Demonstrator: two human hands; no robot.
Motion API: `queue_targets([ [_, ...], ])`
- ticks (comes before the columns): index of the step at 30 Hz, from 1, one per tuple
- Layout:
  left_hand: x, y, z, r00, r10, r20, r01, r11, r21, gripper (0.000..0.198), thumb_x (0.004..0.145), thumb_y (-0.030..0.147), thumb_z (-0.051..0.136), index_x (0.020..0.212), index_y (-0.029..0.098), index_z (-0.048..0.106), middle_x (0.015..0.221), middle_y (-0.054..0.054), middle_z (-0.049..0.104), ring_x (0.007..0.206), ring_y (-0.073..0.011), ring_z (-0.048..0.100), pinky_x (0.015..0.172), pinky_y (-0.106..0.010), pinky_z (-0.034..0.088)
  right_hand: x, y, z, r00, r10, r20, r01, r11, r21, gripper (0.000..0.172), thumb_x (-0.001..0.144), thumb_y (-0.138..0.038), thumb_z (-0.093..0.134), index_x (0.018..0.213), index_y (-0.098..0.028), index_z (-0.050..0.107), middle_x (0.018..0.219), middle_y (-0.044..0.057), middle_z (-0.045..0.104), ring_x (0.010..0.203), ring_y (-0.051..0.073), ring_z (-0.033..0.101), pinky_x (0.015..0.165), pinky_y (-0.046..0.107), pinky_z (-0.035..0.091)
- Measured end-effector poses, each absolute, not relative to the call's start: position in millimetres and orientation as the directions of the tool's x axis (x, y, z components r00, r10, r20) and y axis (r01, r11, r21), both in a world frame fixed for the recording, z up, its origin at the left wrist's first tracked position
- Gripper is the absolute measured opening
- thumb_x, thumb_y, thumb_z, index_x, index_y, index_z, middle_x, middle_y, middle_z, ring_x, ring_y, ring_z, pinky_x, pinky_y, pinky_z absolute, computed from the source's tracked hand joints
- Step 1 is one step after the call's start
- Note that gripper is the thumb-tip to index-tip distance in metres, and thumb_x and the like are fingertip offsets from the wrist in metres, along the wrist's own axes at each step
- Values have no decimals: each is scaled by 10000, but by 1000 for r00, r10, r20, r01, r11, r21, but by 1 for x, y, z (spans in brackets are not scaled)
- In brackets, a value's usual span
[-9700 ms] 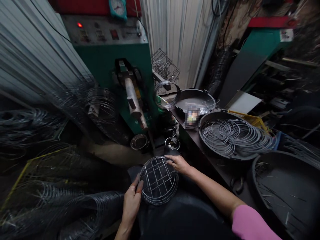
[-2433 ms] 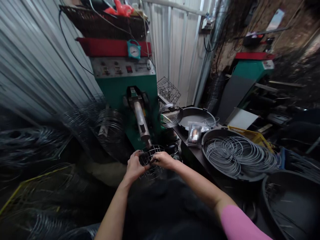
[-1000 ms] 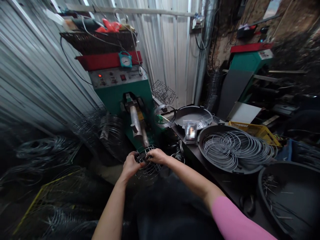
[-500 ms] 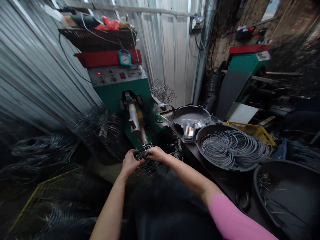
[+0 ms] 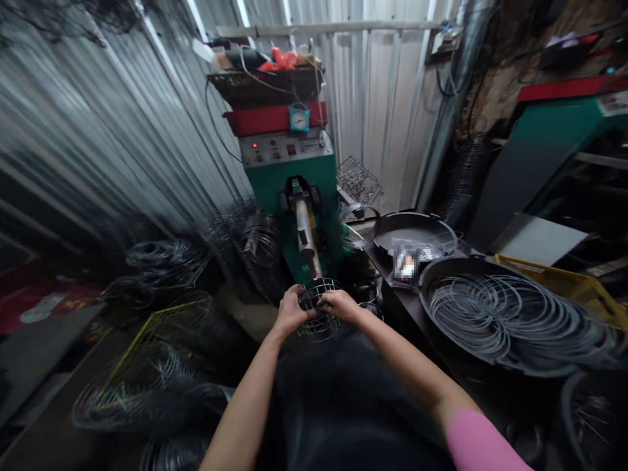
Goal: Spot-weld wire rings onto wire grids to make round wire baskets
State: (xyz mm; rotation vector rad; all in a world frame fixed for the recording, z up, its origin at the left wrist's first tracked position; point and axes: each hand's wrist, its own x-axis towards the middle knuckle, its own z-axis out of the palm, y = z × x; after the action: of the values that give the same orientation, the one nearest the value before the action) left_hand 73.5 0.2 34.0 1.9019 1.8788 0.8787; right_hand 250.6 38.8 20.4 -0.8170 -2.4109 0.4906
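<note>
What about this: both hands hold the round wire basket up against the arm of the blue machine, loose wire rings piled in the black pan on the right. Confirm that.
One detail is off: the machine is green with a red top, not blue, as the head view shows. The rest stands: the left hand and right hand both hold the round wire basket at the tip of its arm, and loose wire rings fill the black pan on the right.

Nearly ten seconds ago the round wire-grid basket (image 5: 318,311) lay flat and low between the hands. Now the left hand (image 5: 290,313) and right hand (image 5: 338,304) hold it raised, tipped on its side, against the tip of the silver machine arm (image 5: 307,235) on the green machine (image 5: 289,180).
</note>
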Motion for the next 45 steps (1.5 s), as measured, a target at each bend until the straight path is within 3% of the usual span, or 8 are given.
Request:
queue_targets([
  [17,69,10,46,24,980,200,788,-142,599,610,490,269,746,1059,143,567,1278,-131,499,1186,-281,478,1016,-379,371,251,39,20,-622,675,397,468,727,-502,141,761,-102,616,857,-183,680,855,53,686,781,147,650,691,223,480],
  [27,64,31,46,8,992,124,801,-81,594,628,498,306,750,1072,150,550,1183,-104,546,1098,-268,530,936,-352,418,242,58,29,-600,702,383,475,698,-536,125,721,-74,638,779,-178,679,814,45,694,753,150,647,668,218,470],
  [40,61,54,40,-25,988,154,831,-65,553,630,517,345,746,1084,163,541,1227,-115,527,1143,-278,500,949,-367,399,236,70,18,-485,764,426,514,643,-567,135,765,-137,619,855,-214,683,896,41,686,817,159,646,734,251,485],
  [43,60,54,38,-14,984,180,826,-90,556,639,517,349,749,1090,159,539,1251,-121,515,1174,-282,478,972,-372,384,244,65,17,-402,787,467,504,617,-605,211,748,-168,644,951,-221,672,997,56,660,892,169,633,782,269,487],
  [45,59,55,38,-4,981,192,822,-106,559,644,508,349,758,1087,167,542,1268,-114,506,1192,-281,463,986,-372,373,250,63,15,-340,812,474,490,583,-648,167,764,-192,632,923,-211,676,948,58,660,866,169,633,774,273,490],
])
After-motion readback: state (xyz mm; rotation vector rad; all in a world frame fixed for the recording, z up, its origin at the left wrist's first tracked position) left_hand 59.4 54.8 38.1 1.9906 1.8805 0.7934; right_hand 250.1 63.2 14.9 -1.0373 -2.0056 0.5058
